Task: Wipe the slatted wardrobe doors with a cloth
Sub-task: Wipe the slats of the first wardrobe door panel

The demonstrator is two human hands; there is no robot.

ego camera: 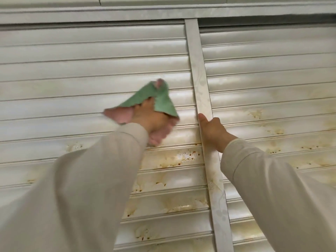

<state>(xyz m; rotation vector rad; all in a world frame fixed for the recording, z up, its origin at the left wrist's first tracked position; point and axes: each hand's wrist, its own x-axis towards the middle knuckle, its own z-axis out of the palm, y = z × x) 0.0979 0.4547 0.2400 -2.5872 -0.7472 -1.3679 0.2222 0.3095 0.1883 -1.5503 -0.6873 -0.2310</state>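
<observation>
The left hand is raised against the pale grey slatted wardrobe door on the left, fingers curled round a bunched cloth, green on one face and pink on the other, which it presses onto the slats about midway up the visible panel; the cloth is blurred, with a green corner hanging just short of the vertical frame strip. The right hand grips that silver-grey patterned upright strip between the two doors, thumb laid up its left edge and the fingers wrapped behind its right edge out of sight. To the right of the strip lies the second slatted door, set slightly behind it. Above both doors runs a grey moulded top rail. Slats above the cloth and out to the left edge are unobstructed; below the hands, brownish-yellow stains and rust-coloured specks spread over the lower slats of both doors. Beige long sleeves cover both forearms and hide the lower left slats.
</observation>
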